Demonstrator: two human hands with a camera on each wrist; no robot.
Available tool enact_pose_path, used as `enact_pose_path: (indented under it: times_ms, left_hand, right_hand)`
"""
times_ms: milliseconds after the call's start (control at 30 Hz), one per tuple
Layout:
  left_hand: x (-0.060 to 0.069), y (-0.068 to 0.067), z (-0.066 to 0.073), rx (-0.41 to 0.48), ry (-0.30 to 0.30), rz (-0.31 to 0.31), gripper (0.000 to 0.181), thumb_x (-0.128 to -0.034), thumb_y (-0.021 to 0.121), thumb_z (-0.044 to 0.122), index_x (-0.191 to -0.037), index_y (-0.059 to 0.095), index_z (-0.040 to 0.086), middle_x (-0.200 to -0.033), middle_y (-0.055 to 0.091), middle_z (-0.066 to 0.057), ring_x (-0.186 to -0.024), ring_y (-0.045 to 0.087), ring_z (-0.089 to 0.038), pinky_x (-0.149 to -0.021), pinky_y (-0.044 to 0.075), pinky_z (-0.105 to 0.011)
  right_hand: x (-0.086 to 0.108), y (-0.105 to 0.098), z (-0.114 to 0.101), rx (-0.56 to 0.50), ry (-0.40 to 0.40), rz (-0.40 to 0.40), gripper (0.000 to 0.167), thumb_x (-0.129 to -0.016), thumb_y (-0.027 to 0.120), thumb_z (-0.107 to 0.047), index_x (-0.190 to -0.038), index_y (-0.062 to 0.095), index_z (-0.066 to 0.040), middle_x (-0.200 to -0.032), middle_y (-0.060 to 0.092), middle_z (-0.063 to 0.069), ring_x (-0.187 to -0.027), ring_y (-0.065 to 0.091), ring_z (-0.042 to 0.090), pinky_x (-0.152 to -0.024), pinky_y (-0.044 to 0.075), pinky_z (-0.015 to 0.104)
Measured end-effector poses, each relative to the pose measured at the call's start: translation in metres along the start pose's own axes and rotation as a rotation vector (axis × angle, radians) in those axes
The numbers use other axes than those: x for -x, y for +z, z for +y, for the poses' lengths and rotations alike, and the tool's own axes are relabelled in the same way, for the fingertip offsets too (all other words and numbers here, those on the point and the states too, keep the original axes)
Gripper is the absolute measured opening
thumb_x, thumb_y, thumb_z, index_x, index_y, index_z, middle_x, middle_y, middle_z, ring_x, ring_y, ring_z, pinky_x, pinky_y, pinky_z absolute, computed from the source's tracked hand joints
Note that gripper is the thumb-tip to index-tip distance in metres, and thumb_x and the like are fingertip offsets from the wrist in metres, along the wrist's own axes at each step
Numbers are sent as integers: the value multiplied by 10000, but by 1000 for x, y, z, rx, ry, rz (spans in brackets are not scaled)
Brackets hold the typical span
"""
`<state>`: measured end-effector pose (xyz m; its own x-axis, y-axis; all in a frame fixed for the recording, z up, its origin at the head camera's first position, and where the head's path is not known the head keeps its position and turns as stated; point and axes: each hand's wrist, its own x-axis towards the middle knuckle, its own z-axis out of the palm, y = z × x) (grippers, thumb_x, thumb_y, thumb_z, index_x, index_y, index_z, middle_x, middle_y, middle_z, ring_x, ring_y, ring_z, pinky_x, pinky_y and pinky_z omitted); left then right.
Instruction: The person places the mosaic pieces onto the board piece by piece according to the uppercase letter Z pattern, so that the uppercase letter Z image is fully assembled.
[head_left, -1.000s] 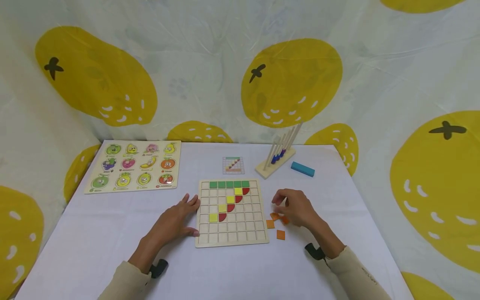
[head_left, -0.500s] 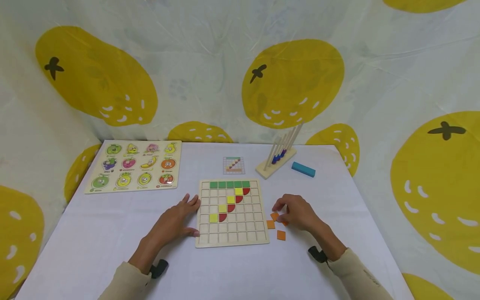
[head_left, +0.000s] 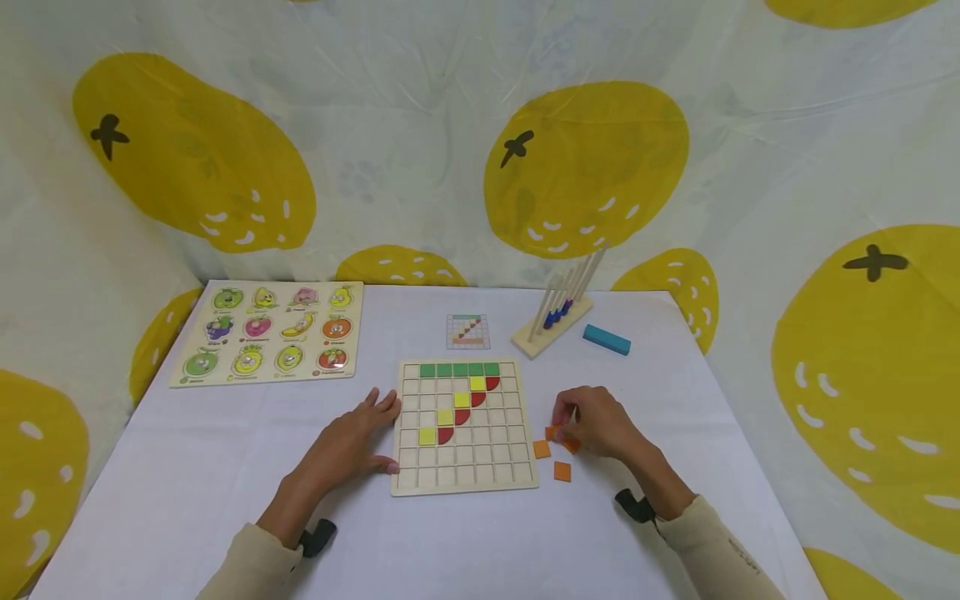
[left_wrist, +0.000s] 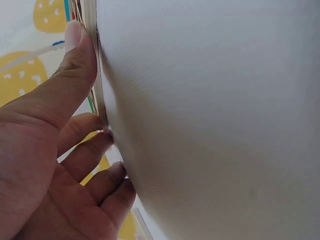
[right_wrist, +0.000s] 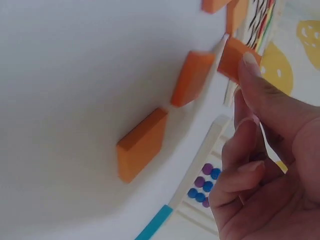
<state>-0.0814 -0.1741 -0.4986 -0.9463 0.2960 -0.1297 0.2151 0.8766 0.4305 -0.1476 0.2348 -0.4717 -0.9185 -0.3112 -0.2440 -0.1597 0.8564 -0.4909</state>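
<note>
A wooden grid board [head_left: 487, 458] lies mid-table, with a row of green squares [head_left: 460, 369] across its top. Below them, yellow squares [head_left: 461, 400] and red quarter-round tiles [head_left: 462, 416] step down diagonally to the left. My left hand [head_left: 347, 443] rests along the board's left edge, thumb and fingers spread and touching its side. Right of the board, my right hand [head_left: 602, 427] pinches an orange square tile [right_wrist: 232, 59] between thumb and forefinger. More orange tiles [head_left: 562, 472] lie around it on the cloth, one [head_left: 542, 449] beside the board's right edge; fingers partly cover another.
A small pattern card [head_left: 468, 332] lies behind the board. Farther right are a wooden peg stand [head_left: 547, 333] with blue and purple beads and a teal bar [head_left: 607, 339]. A fruit puzzle board [head_left: 266, 333] sits at the back left. A fruit-print cloth hangs behind the table.
My right hand has come down from above the orange tiles, closed thumb and forefinger on one, and shifted slightly right. My left hand and the board stay where they were.
</note>
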Motion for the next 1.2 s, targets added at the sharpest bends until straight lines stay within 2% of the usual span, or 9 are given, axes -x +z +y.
enact_pose_path:
  times_ms: [233, 367, 633, 867, 967, 1200]
  left_hand:
    - [1, 1, 0, -8, 6, 1, 1107, -693, 976, 404, -1624, 437, 144, -1708, 391, -57, -1624, 289, -382, -1176, 438, -665]
    - [1, 1, -1, -14, 10, 1, 1107, -693, 974, 410, -1624, 437, 143, -1708, 391, -61, -1623, 289, -386, -1170, 441, -669]
    - [1, 1, 0, -8, 9, 1, 1105, -691, 973, 418, -1621, 441, 146, -1706, 394, -58, -1623, 291, -382, -1170, 446, -662]
    - [0, 2, -1, -14, 17, 0, 1101, -690, 970, 427, -1617, 447, 144, -1702, 399, -61, -1619, 297, -384, -1165, 454, -657]
    - [-1, 2, -2, -6, 18, -2, 1100, -693, 967, 431, -1617, 445, 143, -1705, 393, -56, -1622, 290, -384, -1170, 447, -658]
    - [-2, 2, -4, 1, 31, -1, 1085, -702, 961, 448, -1612, 457, 139, -1702, 397, -63, -1619, 297, -388, -1165, 449, -664]
  right_hand:
    - [0, 2, -21, -71, -41, 102, 200, -840, 921, -200, -809, 730, -251, -763, 657, -95, -758, 543, 156, -632, 444, 250]
    - [-1, 7, -39, -106, -62, 118, 199, -841, 917, -184, -808, 732, -252, -760, 665, -108, -755, 535, 152, -654, 440, 253]
    - [-5, 28, -75, -148, -120, 89, 203, -841, 918, -214, -810, 726, -274, -761, 660, -142, -768, 545, 123, -698, 462, 249]
    - [-11, 46, -104, -131, -189, 48, 201, -838, 921, -249, -821, 722, -266, -758, 652, -160, -684, 551, 87, -620, 436, 218]
    - [-14, 53, -118, -120, -196, 38, 211, -830, 929, -256, -805, 720, -268, -733, 645, -164, -661, 555, 79, -604, 427, 231]
    - [-22, 73, -144, -81, -201, -6, 212, -827, 935, -252, -776, 729, -273, -678, 641, -178, -744, 586, 39, -669, 455, 242]
